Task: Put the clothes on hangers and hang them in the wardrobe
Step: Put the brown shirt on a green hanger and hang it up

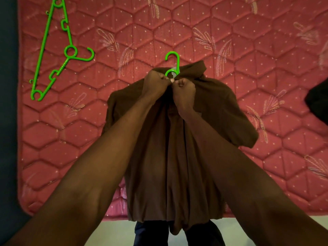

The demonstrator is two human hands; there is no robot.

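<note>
A brown shirt (209,110) lies spread on the pink quilted mattress (159,29), its hem hanging over the near edge. A green hanger (173,58) sits inside it, only the hook and neck ring showing above the collar. My left hand (156,82) and my right hand (184,91) meet at the collar, each pinching the shirt's front edge just below the hanger's ring. A second green hanger (53,50) lies free at the mattress's far left.
A dark garment (317,102) shows at the right edge of the mattress. A dark strip of floor (8,121) runs along the left. Pale floor (110,233) and my dark trouser legs are at the bottom.
</note>
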